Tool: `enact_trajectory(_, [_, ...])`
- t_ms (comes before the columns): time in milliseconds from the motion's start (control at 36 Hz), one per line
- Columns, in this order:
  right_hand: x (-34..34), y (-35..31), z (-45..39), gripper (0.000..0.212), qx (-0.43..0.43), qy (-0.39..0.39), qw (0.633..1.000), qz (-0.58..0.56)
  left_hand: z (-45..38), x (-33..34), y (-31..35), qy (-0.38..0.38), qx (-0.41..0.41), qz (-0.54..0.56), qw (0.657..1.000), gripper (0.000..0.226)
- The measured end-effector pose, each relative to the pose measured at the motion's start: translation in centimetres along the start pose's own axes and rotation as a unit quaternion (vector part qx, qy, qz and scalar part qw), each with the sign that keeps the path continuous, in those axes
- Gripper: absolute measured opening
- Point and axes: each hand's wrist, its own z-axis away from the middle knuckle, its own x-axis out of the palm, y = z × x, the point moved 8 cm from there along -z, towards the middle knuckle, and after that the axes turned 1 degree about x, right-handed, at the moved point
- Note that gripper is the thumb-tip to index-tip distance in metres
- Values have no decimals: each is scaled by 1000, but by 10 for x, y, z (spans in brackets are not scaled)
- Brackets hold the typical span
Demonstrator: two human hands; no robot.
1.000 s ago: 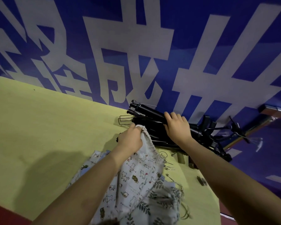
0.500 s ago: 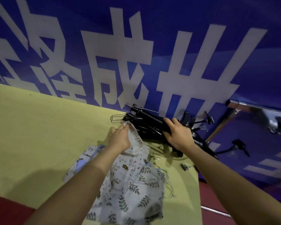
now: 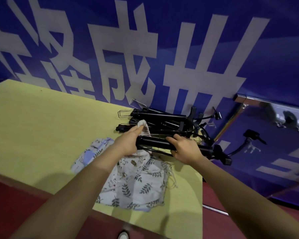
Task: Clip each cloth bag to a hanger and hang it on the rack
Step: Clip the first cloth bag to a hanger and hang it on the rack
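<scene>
Both hands grip: right hand (image 3: 183, 149) grasps one black hanger (image 3: 155, 144), left hand (image 3: 128, 142) pinches a cloth bag (image 3: 141, 125); nothing is clipped or hung yet.

A yellow-green table (image 3: 41, 128) stands against a blue banner wall (image 3: 197, 40) over dark red floor (image 3: 10, 204).

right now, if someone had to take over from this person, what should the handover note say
Left hand: pinching the top edge of a cloth bag, raised toward the hanger.
Right hand: gripping a black hanger by its bar.
More hangers piled at the table's far edge; other bags lie flat nearby.
Done: nothing clipped that I can see.
Left: clip this bag, hang it, repeat. Rack rail sits to the right.
</scene>
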Motion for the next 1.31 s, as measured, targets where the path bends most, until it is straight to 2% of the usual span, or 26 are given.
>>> enact_trajectory(139, [-14,-20,-7,53,-56,22,997,54,10,-8,31,-7,44,12,999,98])
enact_trajectory(222, [-29,-31,-14,56,-93,82,986,110,14,-13,44,0,56,0,998,95])
enact_trajectory(333, [-57,-47,-19,43,-144,175,964,140,14,-23,49,88,56,-155,982,78])
enact_trajectory(417, [-70,-54,-20,30,-176,230,945,152,11,-30,46,163,50,-160,972,56])
enact_trajectory(500, [-77,-57,-19,26,-194,269,930,157,5,-33,41,172,40,-126,976,49])
enact_trajectory(611, [-79,-53,-21,42,-196,244,939,142,-2,-30,42,139,52,-126,981,57])
enact_trajectory(694, [-83,-46,-21,50,-172,231,956,61,-6,-32,36,144,40,-115,982,52])
enact_trajectory(750, [-85,-43,-19,47,-161,243,956,43,-9,-34,30,152,32,-105,982,47])
enact_trajectory(861, [-79,-39,-12,24,-148,282,948,15,-9,-41,21,182,35,-64,981,44])
enact_trajectory(944, [-58,-34,-20,16,-95,239,965,-52,-7,-46,17,204,38,-31,978,41])
enact_trajectory(1028, [-23,-18,-34,25,46,105,976,-183,-2,-54,15,236,40,23,971,38])
enact_trajectory(1111, [5,-5,-38,39,197,16,925,-324,4,-62,14,264,42,70,961,33])
enact_trajectory(1194, [23,-14,-44,54,236,-53,897,-370,8,-69,13,279,46,119,952,25])
enact_trajectory(1250, [34,-22,-47,59,260,-93,858,-432,9,-71,11,279,44,149,948,21])
enact_trajectory(1306, [39,-30,-51,50,262,-116,833,-473,10,-71,10,281,42,170,944,19])
